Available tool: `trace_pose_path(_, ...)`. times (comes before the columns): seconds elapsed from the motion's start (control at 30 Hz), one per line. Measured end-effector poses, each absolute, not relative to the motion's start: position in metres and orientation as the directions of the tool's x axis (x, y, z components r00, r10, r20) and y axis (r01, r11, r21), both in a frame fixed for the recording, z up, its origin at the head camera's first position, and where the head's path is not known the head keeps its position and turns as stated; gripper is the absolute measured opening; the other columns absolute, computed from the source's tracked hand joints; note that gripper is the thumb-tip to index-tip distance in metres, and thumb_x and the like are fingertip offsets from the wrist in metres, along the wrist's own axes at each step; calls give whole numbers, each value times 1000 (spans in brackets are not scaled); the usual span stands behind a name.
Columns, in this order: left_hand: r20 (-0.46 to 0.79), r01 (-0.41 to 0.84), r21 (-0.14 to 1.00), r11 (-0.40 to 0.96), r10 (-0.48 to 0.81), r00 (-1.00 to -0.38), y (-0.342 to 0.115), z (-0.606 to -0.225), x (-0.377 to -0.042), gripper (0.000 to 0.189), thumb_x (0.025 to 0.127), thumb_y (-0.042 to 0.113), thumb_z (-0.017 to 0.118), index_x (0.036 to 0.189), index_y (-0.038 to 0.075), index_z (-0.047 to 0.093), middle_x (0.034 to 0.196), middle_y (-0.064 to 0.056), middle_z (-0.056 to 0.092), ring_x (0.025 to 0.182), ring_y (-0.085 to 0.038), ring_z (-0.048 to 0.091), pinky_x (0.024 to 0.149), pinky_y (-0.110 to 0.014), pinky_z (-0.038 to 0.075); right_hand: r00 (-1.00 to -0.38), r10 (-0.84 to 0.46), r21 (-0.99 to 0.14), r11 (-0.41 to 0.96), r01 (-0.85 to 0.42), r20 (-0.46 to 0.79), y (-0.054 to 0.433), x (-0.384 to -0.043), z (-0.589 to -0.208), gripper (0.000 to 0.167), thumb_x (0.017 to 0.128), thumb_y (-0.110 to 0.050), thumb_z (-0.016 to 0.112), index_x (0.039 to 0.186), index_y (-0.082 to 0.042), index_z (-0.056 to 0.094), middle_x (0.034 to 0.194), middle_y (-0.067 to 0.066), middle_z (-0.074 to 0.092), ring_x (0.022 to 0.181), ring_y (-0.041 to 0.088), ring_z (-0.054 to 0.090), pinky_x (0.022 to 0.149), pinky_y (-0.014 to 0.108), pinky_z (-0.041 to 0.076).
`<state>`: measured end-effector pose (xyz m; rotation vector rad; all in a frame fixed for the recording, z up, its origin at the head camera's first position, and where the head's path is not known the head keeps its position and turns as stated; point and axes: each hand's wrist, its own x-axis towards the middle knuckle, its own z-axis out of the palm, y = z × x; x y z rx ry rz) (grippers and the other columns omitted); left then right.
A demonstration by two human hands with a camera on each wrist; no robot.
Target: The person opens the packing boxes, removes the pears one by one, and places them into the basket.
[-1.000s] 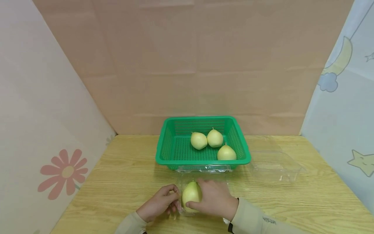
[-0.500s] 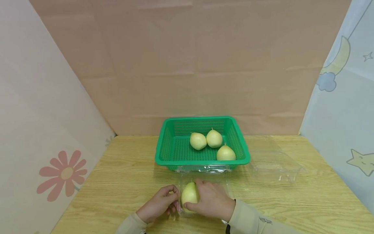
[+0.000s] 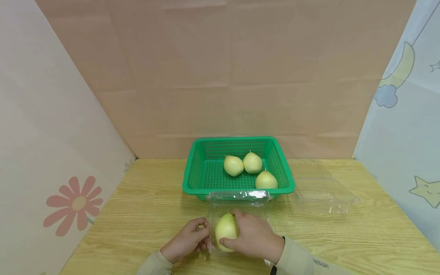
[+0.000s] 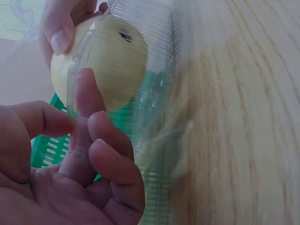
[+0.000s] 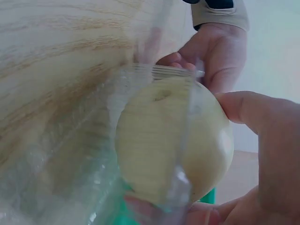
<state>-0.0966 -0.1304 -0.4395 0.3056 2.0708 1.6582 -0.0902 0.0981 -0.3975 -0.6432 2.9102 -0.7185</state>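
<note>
A pale yellow-green pear (image 3: pixel 226 231) sits at the left end of a clear plastic clamshell box (image 3: pixel 252 208). My right hand (image 3: pixel 256 235) grips it from the right, thumb on the near side and fingers over the far side. At the box's left edge, my left hand (image 3: pixel 189 237) pinches the rim between thumb and forefinger. The left wrist view has the pear (image 4: pixel 110 61) partly behind the clear wall, with the left hand (image 4: pixel 79 154) on the rim. In the right wrist view the thumb (image 5: pixel 248 108) presses the pear (image 5: pixel 206 150).
Behind the box stands a green plastic basket (image 3: pixel 238 190) holding three pears (image 3: pixel 233 165). Another clear plastic container (image 3: pixel 323 194) lies on the wooden table (image 3: pixel 144 198) to the right of the basket. A brown sheet (image 3: pixel 223 76) forms the back wall.
The right hand and the pear have shifted slightly right over the last half second. The box's far flap has tipped up a little. The left hand keeps its place at the rim.
</note>
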Motion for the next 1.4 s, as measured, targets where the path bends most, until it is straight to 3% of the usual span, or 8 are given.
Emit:
trace_pose_path(0.4, -202, -107, 967, 230, 441, -874, -139, -438, -94, 11, 99, 10, 51, 89, 6, 51, 66, -3, 63, 60, -12, 54, 51, -23, 39, -924, -376, -491, 795, -357, 64, 124, -78, -375, 75, 76, -65, 74, 125, -9, 61, 98, -4, 68, 81, 10, 61, 62, 31, 48)
trace_pose_path(0.83, -223, -130, 963, 234, 428, -876, -147, -436, -94, 13, 101, 10, 49, 89, 7, 50, 67, -2, 63, 61, -13, 54, 51, -24, 36, -939, -340, -449, 831, -328, 56, 157, -68, -355, 71, 70, -66, 78, 123, -21, 60, 85, -16, 60, 72, 0, 52, 57, 25, 42)
trace_pose_path(1.07, -228, -132, 960, 246, 423, -877, -147, -436, -94, 12, 101, 10, 48, 89, 8, 49, 67, -2, 64, 60, -15, 54, 51, -24, 36, -954, -301, -439, 855, -275, 12, 181, -70, -347, 73, 68, -65, 81, 123, -21, 61, 78, -14, 55, 67, 2, 48, 54, 24, 40)
trace_pose_path(1.4, -231, -129, 959, 251, 431, -872, -148, -436, -96, 11, 102, 11, 48, 91, 7, 49, 68, -3, 65, 61, -16, 55, 50, -25, 36, -968, -245, -414, 878, -241, 44, 212, -81, -321, 78, 73, -62, 80, 129, -13, 59, 84, -3, 59, 64, 9, 49, 52, 29, 41)
